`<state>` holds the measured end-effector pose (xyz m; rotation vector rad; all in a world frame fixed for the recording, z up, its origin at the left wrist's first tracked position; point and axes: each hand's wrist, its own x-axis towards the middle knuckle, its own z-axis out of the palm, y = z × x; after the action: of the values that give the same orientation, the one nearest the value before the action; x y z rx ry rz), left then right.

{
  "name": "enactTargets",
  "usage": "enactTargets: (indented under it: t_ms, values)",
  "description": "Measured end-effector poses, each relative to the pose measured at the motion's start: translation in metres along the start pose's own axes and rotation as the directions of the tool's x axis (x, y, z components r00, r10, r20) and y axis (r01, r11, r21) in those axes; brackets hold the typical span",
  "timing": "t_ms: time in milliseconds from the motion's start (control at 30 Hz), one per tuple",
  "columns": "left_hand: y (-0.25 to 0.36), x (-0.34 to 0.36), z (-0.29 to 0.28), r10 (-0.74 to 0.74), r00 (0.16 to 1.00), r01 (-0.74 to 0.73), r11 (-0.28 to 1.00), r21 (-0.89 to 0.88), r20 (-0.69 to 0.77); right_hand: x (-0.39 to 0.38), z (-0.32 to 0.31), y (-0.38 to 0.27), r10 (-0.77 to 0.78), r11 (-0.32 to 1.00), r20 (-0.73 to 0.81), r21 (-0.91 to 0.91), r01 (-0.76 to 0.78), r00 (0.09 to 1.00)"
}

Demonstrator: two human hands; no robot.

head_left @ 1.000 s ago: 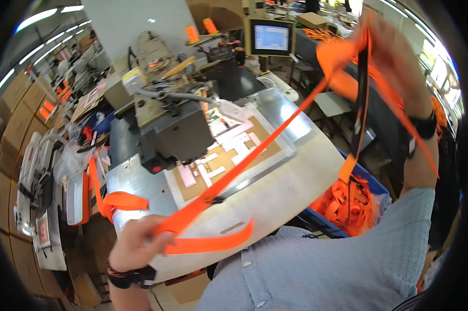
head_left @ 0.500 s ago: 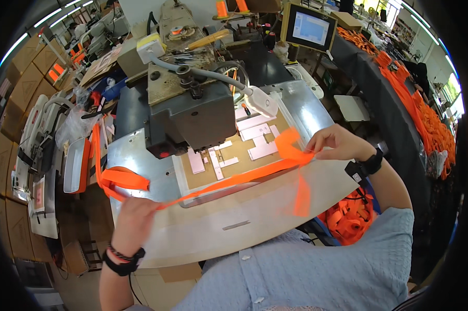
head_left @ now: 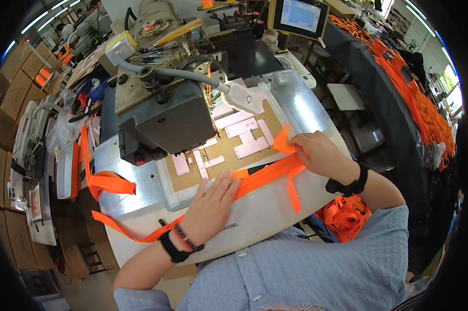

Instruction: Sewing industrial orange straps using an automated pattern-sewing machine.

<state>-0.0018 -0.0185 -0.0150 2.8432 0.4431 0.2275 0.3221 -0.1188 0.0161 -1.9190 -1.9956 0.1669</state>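
Observation:
An orange fabric strip (head_left: pixel 267 176) lies along the front edge of a brown template board (head_left: pixel 184 183) with pink raised pieces (head_left: pixel 252 149). My left hand (head_left: pixel 211 206) rests on it with fingers stretched out flat. At its other end my right hand (head_left: pixel 319 155) has its fingers curled on the strip; short orange ends stick out beside them. The strip's tail trails left past my left wrist. Between the strip and the board, a dark patch and a yellow-orange patch show near my left fingertips. Above the board stands a dark sewing machine head (head_left: pixel 166 124).
A white lamp (head_left: pixel 242 98) hangs over the board. Another folded orange strip (head_left: pixel 112 183) lies on the metal table's left. A white-and-orange tray (head_left: pixel 68 171) stands beyond it. Orange strips fill a bin (head_left: pixel 343 217) by my right side. A screen (head_left: pixel 298 16) stands at the back.
My left hand has moved right and forward from the strip's left end and now lies flat on it. The strip, stretched in the air before, has come down onto the board's front edge.

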Motion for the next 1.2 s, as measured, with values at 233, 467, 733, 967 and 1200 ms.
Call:
enactTargets:
  t_ms: [233,467,733,967,1200]
  values:
    - [0.014,0.024,0.007,0.282,0.951,-0.230,0.917,-0.325,0.123,0.030,-0.022,-0.037,0.296,0.880,0.049,0.374,-0.292,0.954]
    - [0.003,0.029,-0.017,-0.183,0.973,0.041,0.737,-0.675,-0.141,0.070,-0.004,-0.049,0.035,0.996,0.146,0.072,-0.046,0.989]
    - [0.002,0.020,-0.025,-0.145,0.934,0.059,0.964,-0.260,-0.326,0.132,0.024,-0.061,0.162,0.880,0.502,0.317,-0.355,0.850]
    - [-0.007,0.014,-0.018,-0.112,0.971,0.101,0.993,-0.063,-0.210,0.155,0.037,-0.063,0.196,0.912,0.498,0.224,-0.344,0.845]
    - [-0.025,0.017,-0.007,-0.219,0.962,0.226,0.974,0.019,-0.164,0.160,0.063,-0.046,0.161,0.940,0.494,0.189,-0.286,0.855]
